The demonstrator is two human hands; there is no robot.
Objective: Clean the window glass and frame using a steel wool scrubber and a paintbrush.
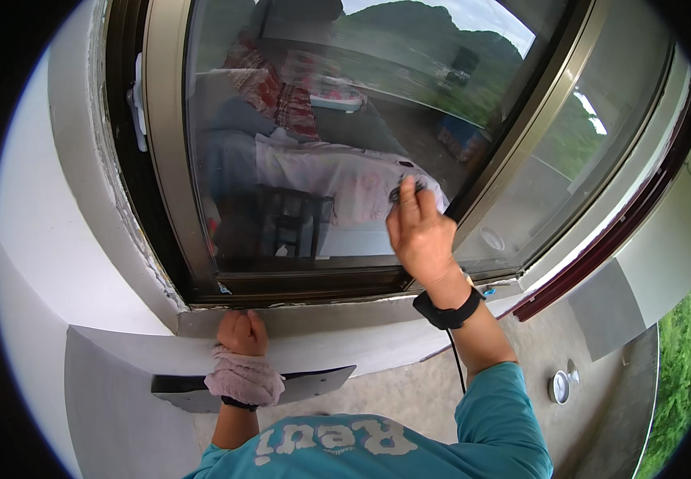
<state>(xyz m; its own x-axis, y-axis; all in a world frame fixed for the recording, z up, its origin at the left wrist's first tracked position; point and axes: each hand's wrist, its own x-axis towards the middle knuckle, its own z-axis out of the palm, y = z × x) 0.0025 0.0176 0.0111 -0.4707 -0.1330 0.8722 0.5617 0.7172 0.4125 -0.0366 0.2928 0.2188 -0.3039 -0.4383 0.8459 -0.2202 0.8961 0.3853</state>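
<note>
My right hand [422, 236] presses a small dark scrubbing pad [398, 193], perhaps steel wool, against the window glass [345, 138]. The fingers cover most of the pad, close to the lower right of the sliding pane. My left hand [242, 332] rests curled at the edge of the window sill [333, 318], with nothing visible in it. A pink cloth [244, 376] is wrapped around the left wrist, above a black band. On the right wrist is another black band [450, 308], with a thin dark cable hanging near it.
A brown metal frame [169, 149] surrounds the pane. Blue scraps [490, 292] lie on the sill at right. Below my left arm, a grey panel [315, 386] juts out. A metal bowl [559, 387] stands on the concrete floor [513, 413]. Furniture and reflected hills show in the glass.
</note>
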